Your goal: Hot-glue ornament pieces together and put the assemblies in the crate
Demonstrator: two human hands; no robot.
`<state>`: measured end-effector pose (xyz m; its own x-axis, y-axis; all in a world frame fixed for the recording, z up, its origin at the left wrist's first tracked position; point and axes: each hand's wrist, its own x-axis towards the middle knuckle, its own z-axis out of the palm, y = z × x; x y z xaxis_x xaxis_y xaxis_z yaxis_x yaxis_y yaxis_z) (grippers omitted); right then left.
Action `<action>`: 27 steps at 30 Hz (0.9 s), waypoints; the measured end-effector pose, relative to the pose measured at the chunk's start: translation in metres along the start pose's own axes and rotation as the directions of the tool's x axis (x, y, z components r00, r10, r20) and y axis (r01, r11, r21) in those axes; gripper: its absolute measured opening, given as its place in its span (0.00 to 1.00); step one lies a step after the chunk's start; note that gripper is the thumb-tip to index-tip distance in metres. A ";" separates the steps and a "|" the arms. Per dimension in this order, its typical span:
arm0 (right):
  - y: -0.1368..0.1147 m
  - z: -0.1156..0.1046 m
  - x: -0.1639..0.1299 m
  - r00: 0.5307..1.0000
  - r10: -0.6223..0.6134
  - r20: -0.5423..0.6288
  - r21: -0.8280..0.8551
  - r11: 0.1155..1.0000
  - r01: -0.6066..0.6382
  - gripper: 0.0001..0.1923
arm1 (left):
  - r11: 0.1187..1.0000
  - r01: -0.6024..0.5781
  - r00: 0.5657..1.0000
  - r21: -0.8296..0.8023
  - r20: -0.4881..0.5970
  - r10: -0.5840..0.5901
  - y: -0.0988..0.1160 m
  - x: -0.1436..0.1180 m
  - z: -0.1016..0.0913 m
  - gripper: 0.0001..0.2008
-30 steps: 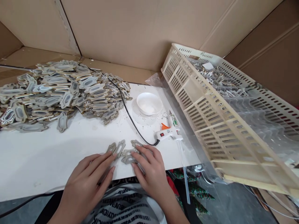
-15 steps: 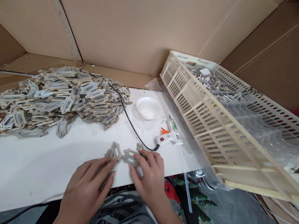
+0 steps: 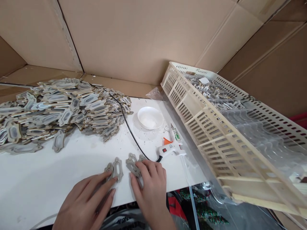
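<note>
Since the earlier frame your hands have drawn the loose cut-outs nearer the front edge and closer together, and your view has tipped so everything sits lower. Cardboard walls [image 3: 144,35]: behind and to both sides. White surface [image 3: 48,172]: carries all items listed. Slatted plastic crate [image 3: 216,134]: tilted at your right, lined with clear film, more pieces at its far end. Heap of grey shaped pieces [image 3: 55,108]: far left, well apart from your hands. White bowl [image 3: 150,117]: beyond the glue gun [image 3: 170,147], which lies on its side just beside the crate, black cord [image 3: 129,127] running back past the heap. Left hand [image 3: 88,201]: flat, fingers spread, grip released, fingertips touching the left pair of cut-outs [image 3: 114,167]. Right hand [image 3: 151,188]: flat, grip released, fingers pressing on the right cluster of cut-outs [image 3: 133,164], partly hidden under them. Both groups lie near the front edge, just beside each other.
</note>
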<state>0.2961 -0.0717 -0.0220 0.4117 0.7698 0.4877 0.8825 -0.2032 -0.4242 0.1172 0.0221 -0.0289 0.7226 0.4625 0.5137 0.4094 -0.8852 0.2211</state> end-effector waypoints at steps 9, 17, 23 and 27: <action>0.000 -0.007 -0.001 0.985 -0.169 0.047 0.076 0.983 0.165 0.15 | 0.995 -0.066 0.998 0.076 0.001 0.066 -0.007 -0.003 0.005 0.19; 0.006 0.004 -0.009 0.972 -0.235 0.022 0.185 0.956 0.227 0.10 | 0.991 -0.096 0.995 0.088 0.015 0.095 -0.012 -0.012 0.011 0.19; 0.005 0.007 -0.010 0.972 -0.236 0.024 0.178 0.957 0.228 0.11 | 0.992 -0.092 0.996 0.087 0.002 0.092 -0.012 -0.010 0.009 0.17; 0.007 0.006 -0.009 0.968 -0.248 0.041 0.159 0.958 0.239 0.14 | 0.993 -0.091 0.996 0.076 -0.010 0.092 -0.010 -0.007 0.007 0.16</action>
<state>0.2969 -0.0768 -0.0337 0.1707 0.8201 0.5461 0.9076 0.0849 -0.4112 0.1121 0.0283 -0.0406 0.7514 0.3786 0.5404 0.3832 -0.9171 0.1098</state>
